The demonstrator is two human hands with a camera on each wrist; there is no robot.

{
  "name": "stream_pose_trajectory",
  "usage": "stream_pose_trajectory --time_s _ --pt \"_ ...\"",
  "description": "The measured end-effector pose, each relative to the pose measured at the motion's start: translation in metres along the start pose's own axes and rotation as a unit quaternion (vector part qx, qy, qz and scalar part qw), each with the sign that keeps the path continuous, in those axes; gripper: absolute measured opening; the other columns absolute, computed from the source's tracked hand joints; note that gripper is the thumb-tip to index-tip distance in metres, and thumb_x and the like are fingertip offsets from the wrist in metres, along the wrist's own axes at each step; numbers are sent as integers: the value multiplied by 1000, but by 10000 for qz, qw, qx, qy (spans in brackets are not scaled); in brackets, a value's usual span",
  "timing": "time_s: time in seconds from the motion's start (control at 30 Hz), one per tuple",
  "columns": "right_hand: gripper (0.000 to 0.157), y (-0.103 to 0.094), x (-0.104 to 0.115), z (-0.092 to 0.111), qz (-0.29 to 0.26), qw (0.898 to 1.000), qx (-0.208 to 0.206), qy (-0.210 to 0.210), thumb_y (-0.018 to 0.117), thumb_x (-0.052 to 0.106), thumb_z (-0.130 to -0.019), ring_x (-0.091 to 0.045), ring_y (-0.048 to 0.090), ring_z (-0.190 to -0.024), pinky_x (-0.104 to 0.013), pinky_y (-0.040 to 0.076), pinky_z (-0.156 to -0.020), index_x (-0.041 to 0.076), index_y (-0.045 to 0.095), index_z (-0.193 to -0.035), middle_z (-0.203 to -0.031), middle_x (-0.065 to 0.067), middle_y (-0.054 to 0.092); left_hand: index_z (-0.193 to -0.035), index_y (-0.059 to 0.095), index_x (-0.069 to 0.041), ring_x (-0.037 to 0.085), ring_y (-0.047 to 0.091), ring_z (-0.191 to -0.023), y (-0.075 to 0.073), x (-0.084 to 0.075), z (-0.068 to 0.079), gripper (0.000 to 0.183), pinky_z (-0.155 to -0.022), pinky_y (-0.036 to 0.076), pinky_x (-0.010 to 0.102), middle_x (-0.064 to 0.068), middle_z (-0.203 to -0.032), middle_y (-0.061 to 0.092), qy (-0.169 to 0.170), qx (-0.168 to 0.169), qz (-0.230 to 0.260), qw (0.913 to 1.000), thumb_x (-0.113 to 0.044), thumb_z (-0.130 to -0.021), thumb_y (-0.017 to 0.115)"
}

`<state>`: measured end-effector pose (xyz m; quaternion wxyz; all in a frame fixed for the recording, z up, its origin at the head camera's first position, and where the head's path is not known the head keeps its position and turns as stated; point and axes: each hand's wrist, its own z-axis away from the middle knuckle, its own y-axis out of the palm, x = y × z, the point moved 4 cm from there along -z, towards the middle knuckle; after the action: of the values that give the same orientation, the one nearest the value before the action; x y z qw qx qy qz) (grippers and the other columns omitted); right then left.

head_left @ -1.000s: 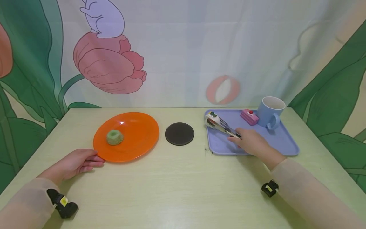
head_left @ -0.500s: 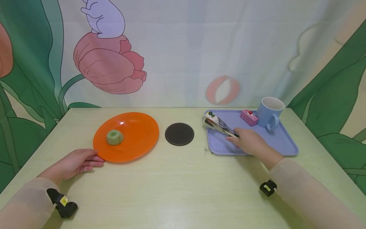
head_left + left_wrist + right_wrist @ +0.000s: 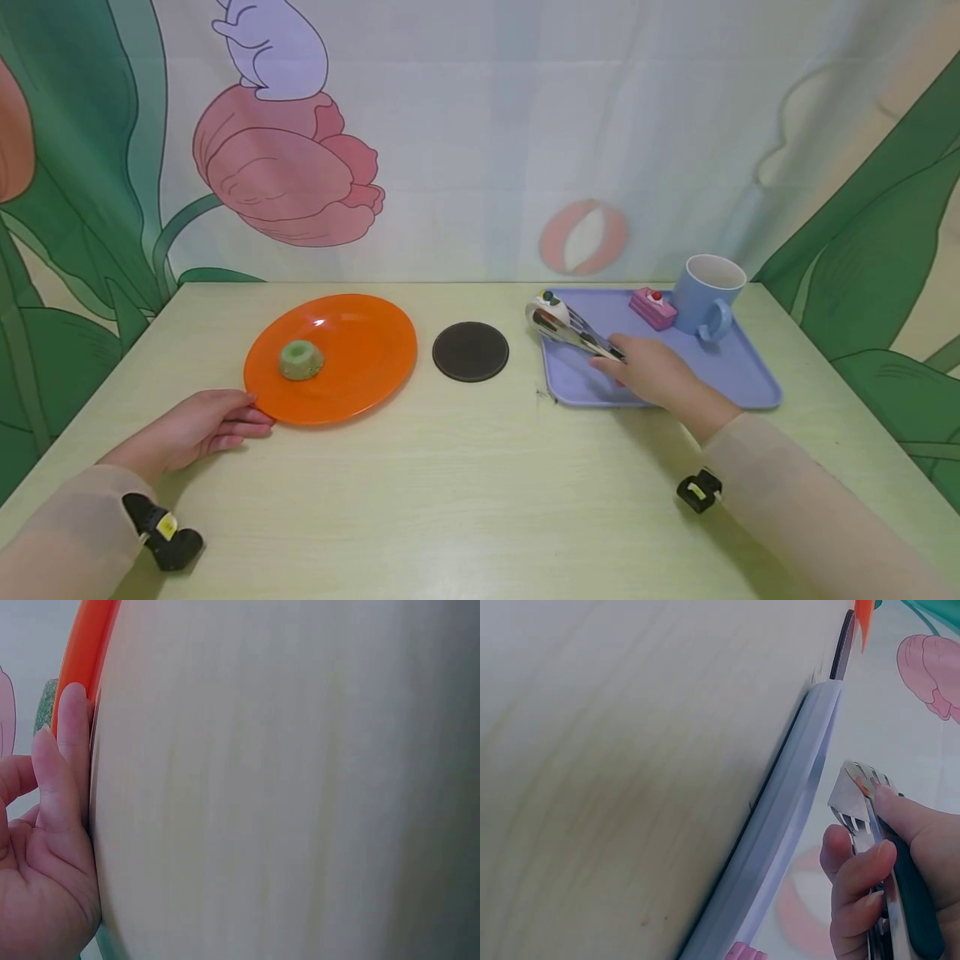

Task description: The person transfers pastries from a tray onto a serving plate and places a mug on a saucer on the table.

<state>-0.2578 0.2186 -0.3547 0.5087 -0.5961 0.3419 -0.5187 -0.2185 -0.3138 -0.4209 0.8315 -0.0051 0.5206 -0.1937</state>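
White cake (image 3: 553,308) is partly hidden by tongs (image 3: 577,335) the right hand (image 3: 656,372) grips.

Your left arm (image 3: 75,525) comes in low from the near left corner, its sleeve ending at the wrist, and your left hand (image 3: 198,425) reaches forward and inward. Two of its fingers (image 3: 73,724) stretch almost straight in the left wrist view, side by side; the thumb is hard to make out. Your right arm (image 3: 810,492) slants in from the near right corner, reaching farther forward. Your right hand (image 3: 651,371) grips firmly, several fingers curled inward and the thumb (image 3: 911,821) pressing opposite them.
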Motion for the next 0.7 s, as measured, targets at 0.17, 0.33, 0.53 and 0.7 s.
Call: stream_pose_trajectory --time_s 0.17,0.33,0.53,0.7 --pt "30 0 1 0 -24 10000 -35 -12 55 38 -92 -20 49 -59 -33 37 -55 9 51 -85 -61 -1 50 -128 40 9 13 66 -92 0 0 -1 47 -73 52 21 5 -100 68 -23 -27 -17 10000 -30 -102 32" --pt "31 0 3 -1 -45 10000 37 46 55 39 -92 -19 48 -59 -32 36 -54 9 51 -86 -62 -1 50 -128 40 8 13 66 -92 0 0 -1 47 -73 52 21 5 -100 69 -51 -39 3 10000 -29 -102 32" --pt "31 1 4 -2 -96 9998 133 70 55 39 -92 -19 48 -58 -31 36 -53 9 51 -87 -62 -2 51 -128 40 9 13 66 -91 0 -1 0 47 -73 52 21 5 -100 69 -46 -49 -8 10000 -29 -102 32" --pt "31 2 5 -3 -111 9998 137 26 55 39 -92 -18 48 -58 -31 36 -53 9 52 -89 -62 -1 52 -128 40 9 13 66 -91 0 -1 0 46 -73 52 21 5 -99 69 -30 -40 14 10000 -29 -102 32"
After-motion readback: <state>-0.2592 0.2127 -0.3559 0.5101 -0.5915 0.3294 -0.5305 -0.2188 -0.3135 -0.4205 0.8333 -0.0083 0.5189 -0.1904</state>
